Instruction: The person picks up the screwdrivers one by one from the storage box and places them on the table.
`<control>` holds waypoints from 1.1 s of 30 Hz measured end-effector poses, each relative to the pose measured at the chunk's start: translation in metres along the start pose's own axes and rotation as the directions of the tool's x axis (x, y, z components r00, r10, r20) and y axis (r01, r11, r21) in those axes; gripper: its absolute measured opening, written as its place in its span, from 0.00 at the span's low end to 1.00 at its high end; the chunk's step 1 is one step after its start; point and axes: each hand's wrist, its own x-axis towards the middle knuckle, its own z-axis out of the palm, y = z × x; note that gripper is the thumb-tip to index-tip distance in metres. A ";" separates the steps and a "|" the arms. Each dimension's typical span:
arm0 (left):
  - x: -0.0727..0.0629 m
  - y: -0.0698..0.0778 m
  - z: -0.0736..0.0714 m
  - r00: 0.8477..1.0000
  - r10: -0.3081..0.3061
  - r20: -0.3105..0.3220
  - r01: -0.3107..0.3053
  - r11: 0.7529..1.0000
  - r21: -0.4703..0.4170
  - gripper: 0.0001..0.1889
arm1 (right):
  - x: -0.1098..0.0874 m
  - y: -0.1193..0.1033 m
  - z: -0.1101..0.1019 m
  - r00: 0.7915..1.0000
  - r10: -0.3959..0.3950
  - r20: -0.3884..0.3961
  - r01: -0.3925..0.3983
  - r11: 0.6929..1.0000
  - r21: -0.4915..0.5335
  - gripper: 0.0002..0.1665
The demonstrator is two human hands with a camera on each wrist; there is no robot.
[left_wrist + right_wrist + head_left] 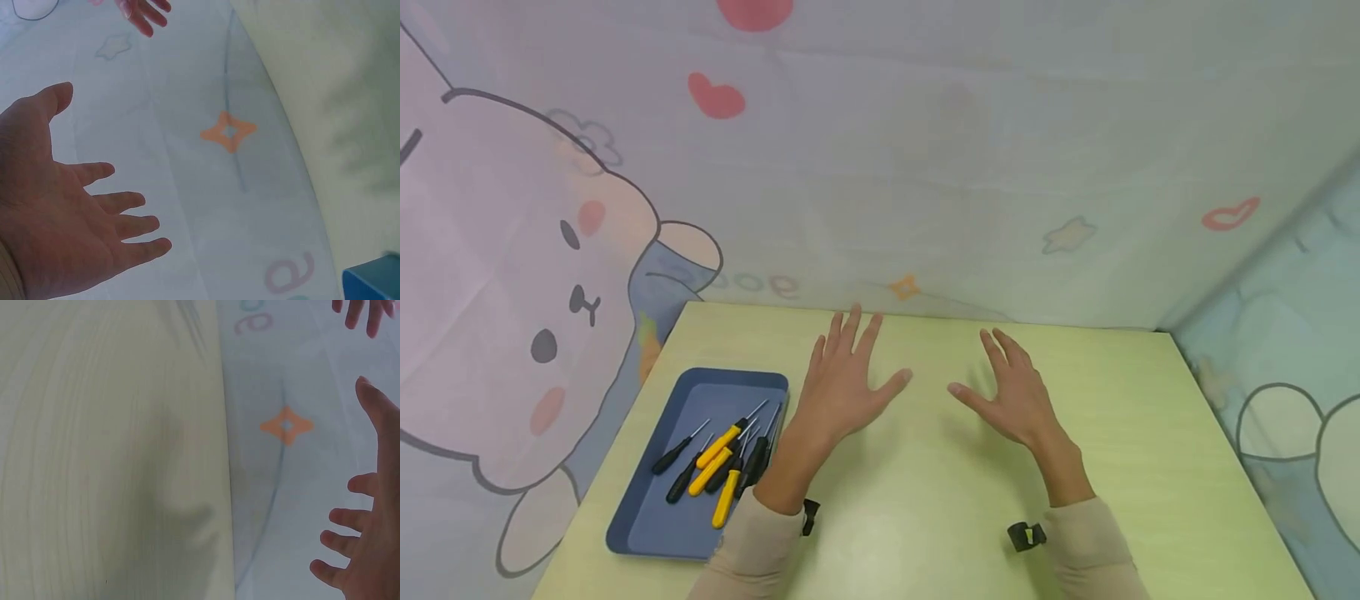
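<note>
Head view: left hand (842,387) and right hand (1015,400) spread flat, holding nothing.

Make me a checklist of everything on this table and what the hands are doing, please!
Surface: pale green table, bare where the hands hover.
Job's things: blue tray at the left, holding black and yellow screwdrivers.
Clutter: nothing seen.
Hands: left hand and right hand, both with fingers spread, holding nothing; left hand nearest the tray.
Cables: nothing seen; a small black strap piece shows at the right sleeve.
Surroundings: cartoon curtain with an animal, hearts and stars behind and beside the table.
</note>
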 end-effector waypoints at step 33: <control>-0.017 -0.033 -0.054 0.999 0.039 -0.035 -0.040 0.998 -0.038 0.47 | 0.024 -0.057 0.032 0.997 -0.066 0.050 0.065 0.998 0.013 0.62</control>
